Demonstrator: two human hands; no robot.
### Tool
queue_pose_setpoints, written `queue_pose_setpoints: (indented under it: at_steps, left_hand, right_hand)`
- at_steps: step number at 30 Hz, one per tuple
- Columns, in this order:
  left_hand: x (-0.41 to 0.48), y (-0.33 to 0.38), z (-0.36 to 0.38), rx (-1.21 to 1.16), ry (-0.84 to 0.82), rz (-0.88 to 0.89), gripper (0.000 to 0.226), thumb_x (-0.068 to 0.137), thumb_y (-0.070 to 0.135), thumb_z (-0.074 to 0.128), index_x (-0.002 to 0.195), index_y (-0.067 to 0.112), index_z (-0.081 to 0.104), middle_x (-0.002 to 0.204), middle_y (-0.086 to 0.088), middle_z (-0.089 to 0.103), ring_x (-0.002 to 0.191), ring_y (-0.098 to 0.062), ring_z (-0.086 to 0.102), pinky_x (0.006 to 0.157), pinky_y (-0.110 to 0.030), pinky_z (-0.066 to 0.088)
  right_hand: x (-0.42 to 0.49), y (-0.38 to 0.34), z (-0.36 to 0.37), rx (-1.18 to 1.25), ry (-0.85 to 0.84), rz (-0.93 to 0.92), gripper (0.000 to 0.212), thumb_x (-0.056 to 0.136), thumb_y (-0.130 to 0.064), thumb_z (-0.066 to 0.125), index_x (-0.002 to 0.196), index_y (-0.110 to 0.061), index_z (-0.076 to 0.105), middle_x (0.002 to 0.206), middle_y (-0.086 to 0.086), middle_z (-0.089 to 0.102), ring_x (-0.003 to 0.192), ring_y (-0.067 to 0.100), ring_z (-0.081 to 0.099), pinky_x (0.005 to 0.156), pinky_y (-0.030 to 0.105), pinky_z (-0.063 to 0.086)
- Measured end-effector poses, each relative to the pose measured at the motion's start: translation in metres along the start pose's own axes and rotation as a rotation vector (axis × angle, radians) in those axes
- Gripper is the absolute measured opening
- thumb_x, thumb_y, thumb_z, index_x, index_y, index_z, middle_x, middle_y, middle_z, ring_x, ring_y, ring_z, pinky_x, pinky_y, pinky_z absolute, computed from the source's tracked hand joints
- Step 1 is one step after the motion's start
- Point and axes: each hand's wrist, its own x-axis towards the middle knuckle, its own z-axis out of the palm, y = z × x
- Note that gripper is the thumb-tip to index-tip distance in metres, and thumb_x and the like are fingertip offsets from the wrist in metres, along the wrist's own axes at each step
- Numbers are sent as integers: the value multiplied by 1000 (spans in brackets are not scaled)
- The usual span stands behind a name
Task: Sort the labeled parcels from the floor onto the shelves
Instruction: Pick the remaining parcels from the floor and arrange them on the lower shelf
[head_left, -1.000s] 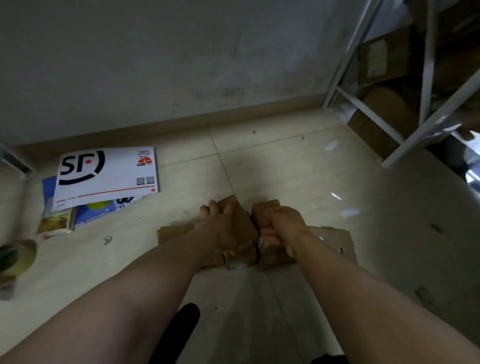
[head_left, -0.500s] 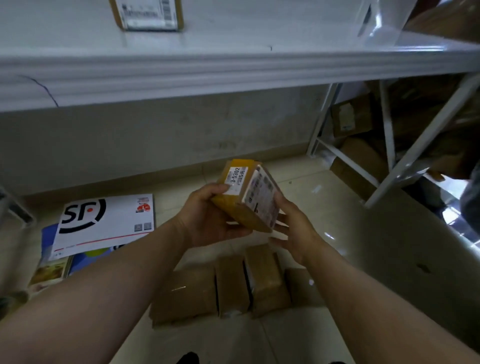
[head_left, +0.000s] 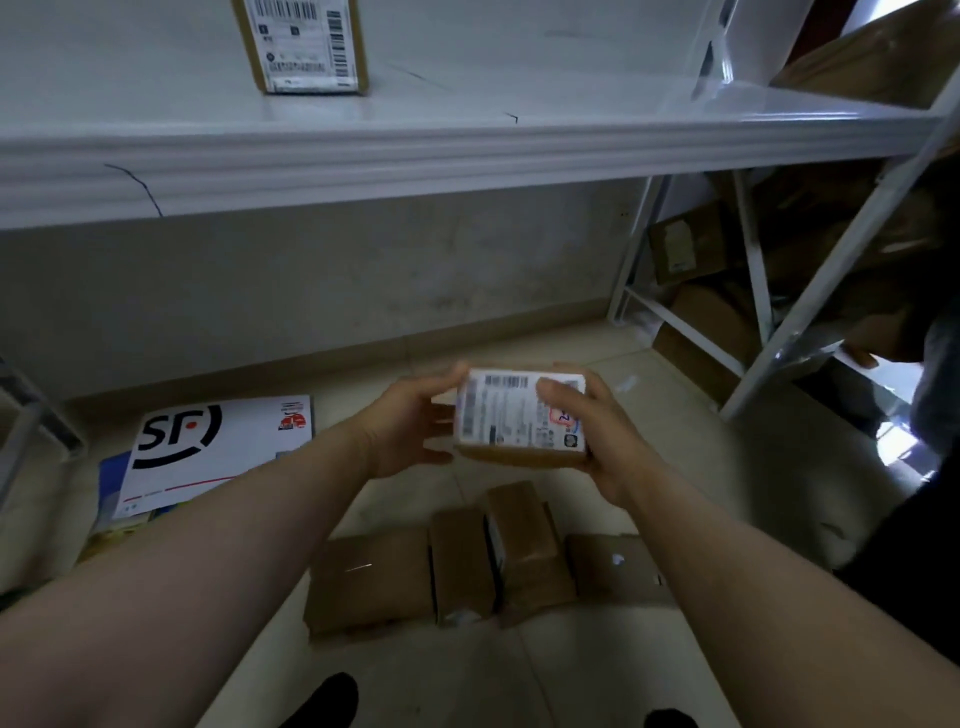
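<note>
At far left, a white SF envelope (head_left: 218, 447) lies flat on the floor (head_left: 727, 457) over blue mailers, well apart from the work and no part of this step. Above it, a boxed parcel (head_left: 306, 47) stands on the white shelf (head_left: 467, 150) with its barcode label facing you. When your turn comes, set yours beside it, not against it, with the label facing out the same way.

Your left grip (head_left: 410, 436) cups the left end of the labeled parcel (head_left: 519, 415), thumb at its upper corner and fingers curled beneath. The parcel hangs in the air between both hands, label up toward you. It is above a row of four brown parcels (head_left: 467, 566) on the floor and below the shelf's front lip. Your right grip (head_left: 597, 441) pinches the right end, thumb pressed on the label and fingers wrapped under.

The step in hand looks to be reading the label before choosing a slot. The print is blurred here, so hold the parcel level and steady. Slide your right thumb toward the edge so that it covers no code. The box looks light and stiff, so a modest squeeze should do.

When you lift, bring it out toward you and then up past the lip. Going straight up would likely knock the edge. At right, a white rack (head_left: 753, 312) holds more cartons and is another possible destination.
</note>
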Motion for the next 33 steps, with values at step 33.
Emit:
queue_pose_setpoints:
  at_steps: [33]
  left_hand:
    - [-32,2,-34,125,179,51,118,66,6,82,154,36,9,143,-2,49,137,-28,38,114,-57,22]
  right_hand:
    - [-8,5,29,-228,-236,136,69,76,-19,80,135,-41,52,107,-2,76,108,25,68,96,53,53]
